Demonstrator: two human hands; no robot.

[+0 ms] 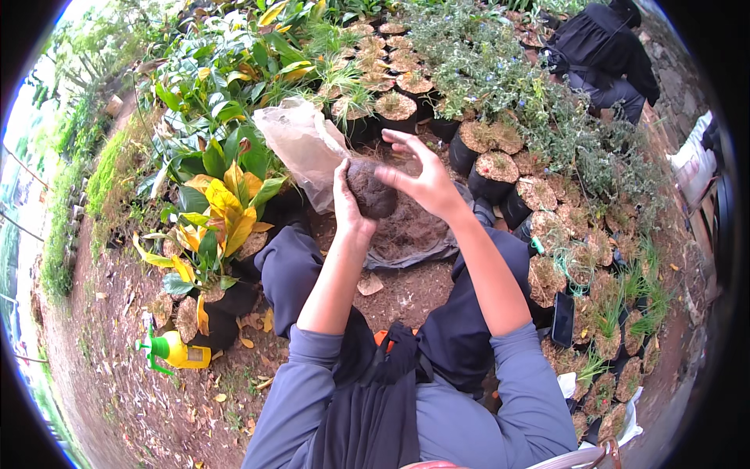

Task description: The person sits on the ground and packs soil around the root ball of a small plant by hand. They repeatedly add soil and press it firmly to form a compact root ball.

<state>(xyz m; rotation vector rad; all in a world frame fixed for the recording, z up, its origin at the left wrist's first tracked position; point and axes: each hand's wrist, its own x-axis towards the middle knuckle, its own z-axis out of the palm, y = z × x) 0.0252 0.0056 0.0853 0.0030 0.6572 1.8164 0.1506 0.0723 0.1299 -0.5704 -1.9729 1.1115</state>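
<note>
A dark brown, rounded ball with loose fibres on its surface (pixel 370 190) rests in my left hand (pixel 350 205), whose palm and fingers cup it from the left and below. Over its right side is my right hand (pixel 423 176), fingers spread apart; whether a fingertip touches the ball cannot be told. Below both hands, a dark sheet or shallow bag (pixel 404 262) lies between my legs with loose brown fibre (pixel 404 234) heaped on it. A translucent plastic bag (pixel 304 149) stands just beyond my left hand, its contents unclear.
Black nursery bags topped with light chips (pixel 495 176) crowd the right and far side. A yellow-leaved potted plant (pixel 225 211) and a yellow spray bottle (pixel 184 352) are at left. A phone (pixel 563 319) lies on bags at right. Another person (pixel 603 55) crouches at upper right.
</note>
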